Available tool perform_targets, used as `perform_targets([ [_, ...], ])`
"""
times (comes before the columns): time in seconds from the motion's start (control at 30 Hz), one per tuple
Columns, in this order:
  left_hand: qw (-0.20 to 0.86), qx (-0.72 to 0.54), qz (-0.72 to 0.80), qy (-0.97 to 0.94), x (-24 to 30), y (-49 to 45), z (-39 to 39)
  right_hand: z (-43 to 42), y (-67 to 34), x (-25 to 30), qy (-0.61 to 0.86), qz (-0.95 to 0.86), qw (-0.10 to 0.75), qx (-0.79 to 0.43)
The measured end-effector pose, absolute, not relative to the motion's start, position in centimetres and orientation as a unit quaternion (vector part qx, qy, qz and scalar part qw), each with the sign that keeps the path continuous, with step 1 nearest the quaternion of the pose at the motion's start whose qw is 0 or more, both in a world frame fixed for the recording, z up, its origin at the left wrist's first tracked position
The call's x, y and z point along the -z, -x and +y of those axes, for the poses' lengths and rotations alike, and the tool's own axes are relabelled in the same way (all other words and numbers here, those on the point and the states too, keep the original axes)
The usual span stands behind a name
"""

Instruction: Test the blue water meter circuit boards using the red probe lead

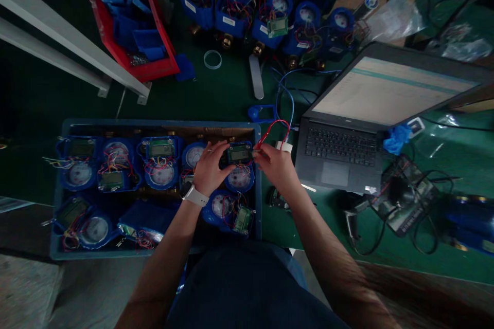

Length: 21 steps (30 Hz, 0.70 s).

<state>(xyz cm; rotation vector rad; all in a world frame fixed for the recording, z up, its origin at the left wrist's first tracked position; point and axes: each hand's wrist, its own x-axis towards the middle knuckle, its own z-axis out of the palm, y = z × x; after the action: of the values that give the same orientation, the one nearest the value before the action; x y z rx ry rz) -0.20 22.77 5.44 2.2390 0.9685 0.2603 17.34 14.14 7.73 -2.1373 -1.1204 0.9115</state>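
A blue water meter (238, 179) with a round dial and a green circuit board with a small display (240, 152) sits in the right end of a blue crate (162, 124). My left hand (210, 168), a white-strapped watch on its wrist, holds the left side of this board, thumb below and fingers above. At the board's right edge, my right hand (275, 164) pinches the end of a red wire lead (278, 121). The lead loops back to a small white box (284, 146) beside the crate. The pinched tip is too small to make out.
A laptop (339, 149) stands open on the right, near a barcode scanner (352, 211) and cables. Several more meters (160, 162) fill the crate; others (235, 7) line the back. A red bin (154, 69) with blue parts stands at back left beside a metal frame (73, 25).
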Motion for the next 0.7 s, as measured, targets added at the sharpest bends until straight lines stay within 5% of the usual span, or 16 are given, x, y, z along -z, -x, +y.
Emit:
perform_targets([
  [0.33, 0.355, -0.125, 0.382, -0.844, -5.0, -0.2, 22.9, 13.6, -16.9, -7.0, 0.792, -0.399, 0.333, -0.320],
  [0.7, 0.307, -0.304, 0.522, -0.736, -8.0, 6.9, 17.6, 12.8, -15.3, -9.8, 0.708, -0.340, 0.522, -0.333],
])
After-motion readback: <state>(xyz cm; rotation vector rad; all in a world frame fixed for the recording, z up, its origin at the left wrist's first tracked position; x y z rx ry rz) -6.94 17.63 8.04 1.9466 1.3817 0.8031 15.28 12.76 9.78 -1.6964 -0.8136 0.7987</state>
